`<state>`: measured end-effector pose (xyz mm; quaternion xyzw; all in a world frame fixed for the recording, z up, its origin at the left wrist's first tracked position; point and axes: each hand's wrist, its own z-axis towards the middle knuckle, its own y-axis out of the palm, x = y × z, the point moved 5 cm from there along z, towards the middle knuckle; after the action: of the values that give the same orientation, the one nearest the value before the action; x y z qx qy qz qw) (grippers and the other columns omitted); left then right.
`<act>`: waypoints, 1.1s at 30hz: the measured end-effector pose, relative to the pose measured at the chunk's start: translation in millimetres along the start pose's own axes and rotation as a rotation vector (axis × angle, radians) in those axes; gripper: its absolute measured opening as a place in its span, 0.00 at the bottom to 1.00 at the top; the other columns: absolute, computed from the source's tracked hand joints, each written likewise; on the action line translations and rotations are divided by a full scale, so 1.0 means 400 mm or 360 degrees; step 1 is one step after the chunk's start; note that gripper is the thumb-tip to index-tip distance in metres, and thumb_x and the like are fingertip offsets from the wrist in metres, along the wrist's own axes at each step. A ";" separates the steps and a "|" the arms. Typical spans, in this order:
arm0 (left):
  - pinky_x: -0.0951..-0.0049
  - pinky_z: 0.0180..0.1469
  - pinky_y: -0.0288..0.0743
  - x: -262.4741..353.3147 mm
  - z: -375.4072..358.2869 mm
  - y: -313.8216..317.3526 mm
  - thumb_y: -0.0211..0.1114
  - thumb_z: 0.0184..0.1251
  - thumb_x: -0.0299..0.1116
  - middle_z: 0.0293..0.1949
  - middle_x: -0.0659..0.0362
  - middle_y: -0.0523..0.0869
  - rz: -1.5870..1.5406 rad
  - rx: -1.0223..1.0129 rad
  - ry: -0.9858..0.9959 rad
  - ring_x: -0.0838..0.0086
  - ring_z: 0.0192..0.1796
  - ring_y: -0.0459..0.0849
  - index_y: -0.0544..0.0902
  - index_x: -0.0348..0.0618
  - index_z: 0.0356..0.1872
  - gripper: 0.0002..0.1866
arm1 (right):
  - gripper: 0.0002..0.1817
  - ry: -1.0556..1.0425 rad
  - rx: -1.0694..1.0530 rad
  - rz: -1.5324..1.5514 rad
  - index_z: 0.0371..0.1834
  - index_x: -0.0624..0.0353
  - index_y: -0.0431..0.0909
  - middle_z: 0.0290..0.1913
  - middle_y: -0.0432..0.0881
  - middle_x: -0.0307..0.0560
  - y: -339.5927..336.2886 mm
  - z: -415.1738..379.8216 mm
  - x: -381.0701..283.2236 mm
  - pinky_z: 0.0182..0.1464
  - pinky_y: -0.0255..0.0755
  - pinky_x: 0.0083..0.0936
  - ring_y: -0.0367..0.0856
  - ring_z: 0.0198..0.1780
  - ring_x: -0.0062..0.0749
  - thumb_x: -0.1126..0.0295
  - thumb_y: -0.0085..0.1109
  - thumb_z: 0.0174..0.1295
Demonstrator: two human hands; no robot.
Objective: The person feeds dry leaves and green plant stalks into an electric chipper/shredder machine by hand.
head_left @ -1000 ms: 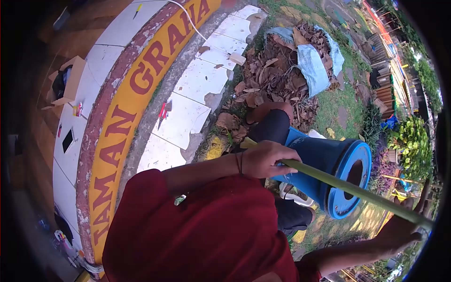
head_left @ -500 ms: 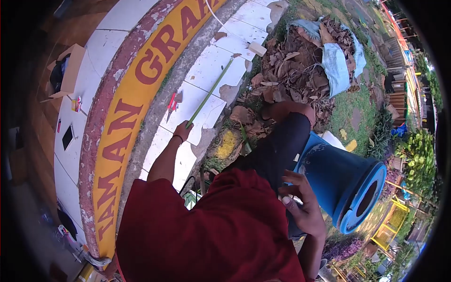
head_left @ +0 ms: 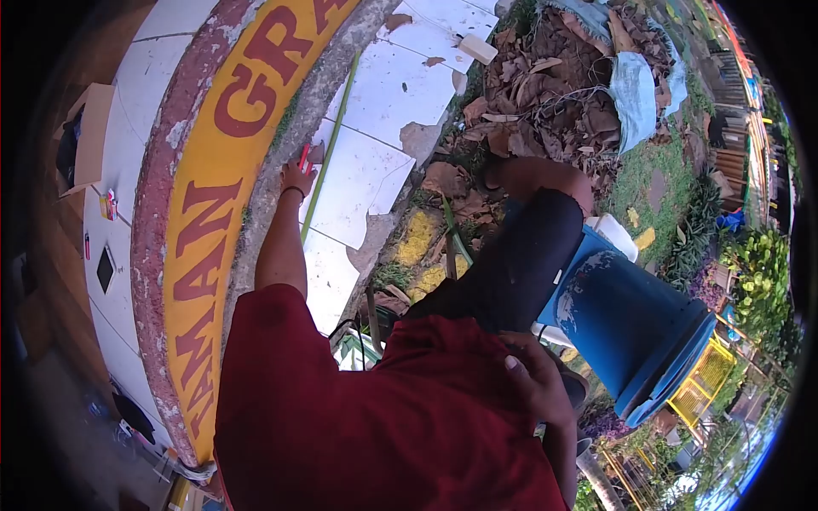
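On the white tiles, my left hand is closed around a small red tool, whose lower part is hidden by the fingers. Right beside that hand lies a long thin green stick, running lengthwise along the tiled ledge. My right hand hangs near my lap against the dark red shirt, loosely bent with the thumb apart and nothing visible in it.
A torn sack of dry leaves stands beyond my bent leg. To the right is a blue barrel. A yellow lettered curb borders the tiles on the left, with a cardboard box past it. A white block sits at the tile edge.
My left hand has let go of the green stick, now lying on the tiles, and moved up-left to the red tool. My right hand has lowered toward my lap, and the view has shifted.
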<state>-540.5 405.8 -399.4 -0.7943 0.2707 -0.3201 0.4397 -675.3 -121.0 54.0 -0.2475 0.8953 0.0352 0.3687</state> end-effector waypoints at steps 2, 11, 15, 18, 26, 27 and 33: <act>0.47 0.68 0.70 0.029 0.011 -0.002 0.72 0.62 0.46 0.65 0.48 0.72 0.0064 -0.0003 -0.0081 0.48 0.70 0.69 0.71 0.49 0.66 0.33 | 0.19 0.0076 -0.0006 0.0060 0.65 0.60 0.71 0.64 0.77 0.45 -0.001 0.008 0.007 0.63 0.70 0.26 0.79 0.60 0.28 0.68 0.57 0.75; 0.55 0.53 0.82 0.012 0.033 -0.119 0.73 0.52 0.45 0.43 0.47 0.90 0.0178 -0.0003 -0.0086 0.52 0.49 0.89 0.86 0.43 0.42 0.20 | 0.20 0.0279 0.0151 0.0345 0.66 0.64 0.71 0.57 0.79 0.43 -0.043 0.011 0.043 0.62 0.70 0.26 0.78 0.57 0.24 0.65 0.55 0.76; 0.58 0.50 0.82 -0.056 0.041 -0.201 0.74 0.52 0.43 0.41 0.48 0.90 0.0152 -0.0056 -0.0182 0.56 0.46 0.89 0.86 0.40 0.44 0.22 | 0.20 0.0191 0.0126 0.0207 0.66 0.60 0.72 0.56 0.79 0.43 -0.043 0.031 0.039 0.61 0.71 0.27 0.79 0.57 0.26 0.65 0.57 0.76; 0.63 0.46 0.81 0.033 -0.021 -0.283 0.72 0.54 0.38 0.38 0.52 0.90 -0.0219 -0.0183 0.0073 0.64 0.42 0.89 0.86 0.40 0.44 0.18 | 0.21 -0.0007 0.0196 -0.0036 0.66 0.59 0.71 0.59 0.77 0.47 -0.048 0.073 0.000 0.61 0.73 0.29 0.80 0.57 0.31 0.64 0.59 0.74; 0.69 0.45 0.80 0.765 -0.656 -0.437 0.65 0.60 0.28 0.35 0.57 0.89 -0.1118 -0.1063 0.1015 0.74 0.38 0.88 0.88 0.37 0.43 0.11 | 0.35 -0.1029 0.0848 -0.0983 0.74 0.59 0.61 0.72 0.61 0.69 -0.015 0.122 -0.230 0.65 0.71 0.48 0.70 0.67 0.67 0.58 0.64 0.68; 0.67 0.44 0.81 0.833 -0.741 -0.429 0.66 0.60 0.28 0.34 0.56 0.89 -0.1098 -0.1185 0.1078 0.71 0.37 0.88 0.88 0.37 0.42 0.11 | 0.37 -0.1078 0.0952 -0.0990 0.75 0.59 0.60 0.72 0.61 0.69 -0.020 0.106 -0.238 0.64 0.71 0.48 0.71 0.66 0.67 0.57 0.64 0.68; 0.56 0.39 0.80 1.045 -1.157 -0.331 0.68 0.60 0.35 0.32 0.42 0.87 -0.0873 -0.0962 0.2431 0.47 0.39 0.87 0.83 0.37 0.36 0.11 | 0.19 -0.0851 0.1533 -0.0892 0.55 0.63 0.72 0.49 0.77 0.62 -0.118 -0.047 -0.081 0.49 0.78 0.45 0.81 0.49 0.58 0.59 0.57 0.71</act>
<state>-595.4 -72.9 17.9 -0.4818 0.3641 -0.7752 -0.1853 -645.5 -153.5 95.3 -0.2617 0.5883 -0.4103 0.6458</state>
